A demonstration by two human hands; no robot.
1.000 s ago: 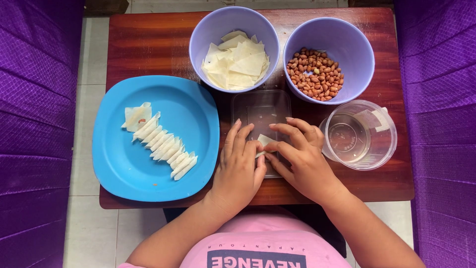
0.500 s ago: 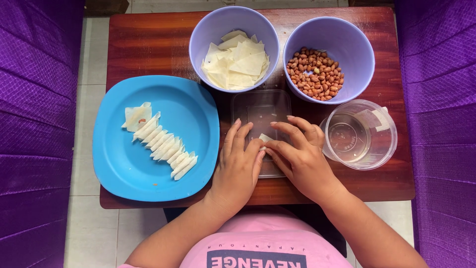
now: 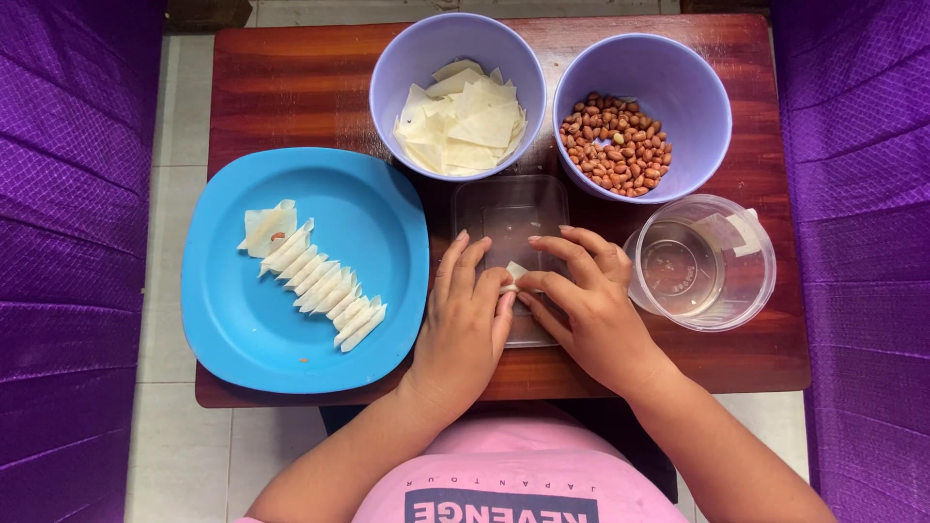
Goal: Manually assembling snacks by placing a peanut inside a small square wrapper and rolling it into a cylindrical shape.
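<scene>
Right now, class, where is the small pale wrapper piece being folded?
In the head view, the small pale wrapper piece sits centre-table on a clear plastic lid, pinched between the left hand and right hand.

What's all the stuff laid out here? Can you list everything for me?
table: one, dark red-brown wood, under everything
plate: one, blue, left side
rolled wrappers: a row, pale cream, on the plate
wrapper bowl: one, lilac, back centre, holding flat pale sheets
peanut bowl: one, lilac, back right, holding red-brown peanuts
clear tray: one, see-through, centre, under the hands
clear cup: one, see-through, right
small wrapper: one, pale, between both hands' fingers
purple cloth: both sides
left hand: one, on the tray
right hand: one, on the tray
</scene>
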